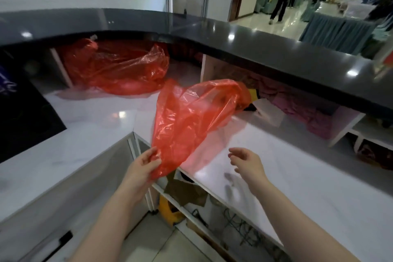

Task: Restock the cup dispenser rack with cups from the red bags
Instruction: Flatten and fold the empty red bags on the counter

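My left hand (142, 168) grips the lower end of a thin red plastic bag (191, 117), which billows up and to the right over the white counter (297, 176). The bag looks limp, and no cups show through it. My right hand (246, 160) hovers to the right of the bag with fingers relaxed, holding nothing. A second, larger red bag (119, 68) lies crumpled at the back of the counter under the dark upper ledge. No cups and no dispenser rack are in sight.
A black curved ledge (255, 36) overhangs the counter's far side. Pink cloth (302, 106) and a white box (270, 110) sit under it on the right. A dark item (23, 108) lies at the left. Shelves with clutter open below the counter edge. People stand far back right.
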`<state>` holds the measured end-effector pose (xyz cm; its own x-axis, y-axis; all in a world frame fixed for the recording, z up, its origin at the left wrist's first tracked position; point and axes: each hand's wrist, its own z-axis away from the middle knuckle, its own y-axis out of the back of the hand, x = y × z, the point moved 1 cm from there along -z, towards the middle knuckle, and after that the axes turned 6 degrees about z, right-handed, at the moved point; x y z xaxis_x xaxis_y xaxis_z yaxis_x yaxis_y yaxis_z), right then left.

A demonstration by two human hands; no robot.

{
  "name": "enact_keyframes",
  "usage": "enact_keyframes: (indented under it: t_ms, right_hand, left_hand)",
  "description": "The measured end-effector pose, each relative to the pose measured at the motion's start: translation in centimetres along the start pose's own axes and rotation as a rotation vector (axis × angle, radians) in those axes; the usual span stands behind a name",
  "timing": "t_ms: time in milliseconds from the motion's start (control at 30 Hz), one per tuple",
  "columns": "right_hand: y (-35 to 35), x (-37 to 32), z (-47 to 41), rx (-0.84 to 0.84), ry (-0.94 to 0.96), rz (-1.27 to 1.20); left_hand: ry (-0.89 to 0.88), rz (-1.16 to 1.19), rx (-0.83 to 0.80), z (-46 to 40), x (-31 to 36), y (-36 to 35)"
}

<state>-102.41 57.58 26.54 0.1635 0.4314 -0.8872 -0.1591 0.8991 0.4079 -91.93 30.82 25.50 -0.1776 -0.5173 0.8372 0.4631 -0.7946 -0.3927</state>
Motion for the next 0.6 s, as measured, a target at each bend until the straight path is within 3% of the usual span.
enact_keyframes:
  t_ms: [133,300,433,600]
  right_hand:
    - [0.5,-1.7,-4.4,0.036,0.082,0.053]
    - [0.4,-4.3,-9.0,0.147,0.198,0.081]
    - [0.4,-5.6,-11.4,0.221,0.225,0.185]
    - [0.2,-6.6,-12.0,0.421,0.462,0.550]
  left_hand:
    - [-0.082,0.129,0.179,-0.4,0.8,1.0]
    - [-0.281,0.465,0.411,-0.4,1.4,2.2]
    - [-0.228,0.432,0.453,0.8,0.5,2.5]
    - [-0.181,0.352,0.458,1.5,0.6,1.9]
